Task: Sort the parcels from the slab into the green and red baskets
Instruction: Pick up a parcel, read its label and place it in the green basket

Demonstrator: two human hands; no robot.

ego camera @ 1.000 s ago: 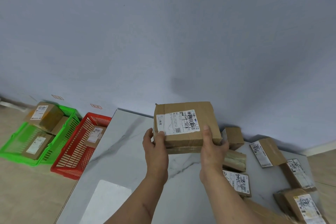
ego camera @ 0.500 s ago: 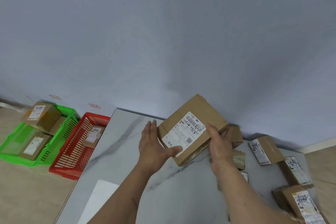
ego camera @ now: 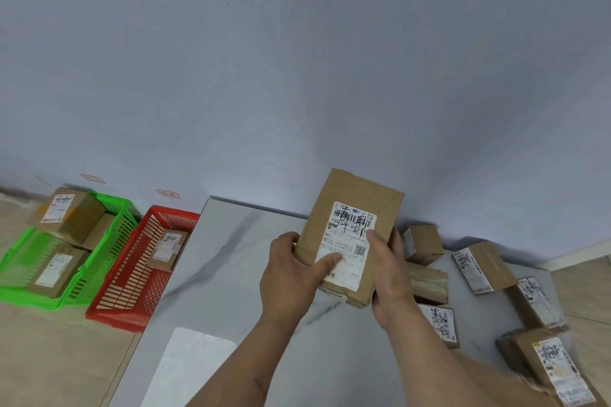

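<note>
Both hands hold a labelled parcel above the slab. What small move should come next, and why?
Probably swing the parcel left toward the baskets: left hand and right hand grip it with the label upright, seemingly for reading. Whether green basket or red basket suits cannot be told.

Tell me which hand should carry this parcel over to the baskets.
Probably the left hand: both hands grip the parcel, but the green basket and red basket sit off the slab's left side; the right hand would cross over.

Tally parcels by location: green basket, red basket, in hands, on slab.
Green basket, visible parcels: 3
Red basket: 1
Held in both hands, left and right: 1
Lying on slab, visible: 6
Total: 11
</note>
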